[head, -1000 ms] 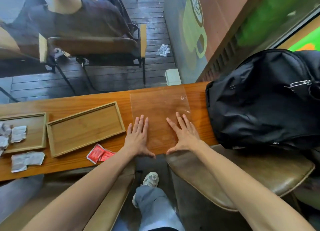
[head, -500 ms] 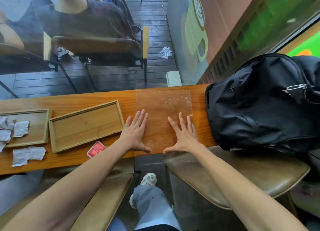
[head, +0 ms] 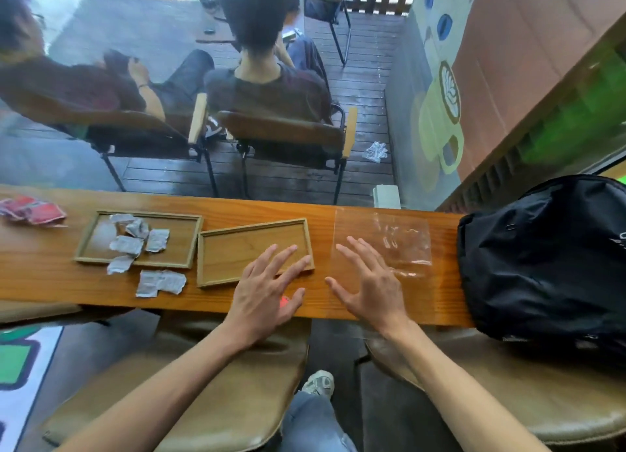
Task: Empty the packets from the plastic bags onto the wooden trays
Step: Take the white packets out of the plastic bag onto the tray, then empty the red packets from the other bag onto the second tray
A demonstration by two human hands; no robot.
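The place looks like a café. A long, narrow wooden worktop [head: 237, 302] runs along a glass window, bar-style, with cushioned stools drawn up on its near side. Beyond the worktop, through the glass, two people sit on wooden armchairs [head: 288, 136] on a dark plank deck. To the right beyond the worktop, a wall bears a painted mural of a latte cup [head: 440, 119].

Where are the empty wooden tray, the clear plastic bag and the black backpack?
empty wooden tray [head: 237, 248]: head view, on its bare floor.
clear plastic bag [head: 389, 234]: head view, on its crinkled middle.
black backpack [head: 542, 258]: head view, on its front panel.
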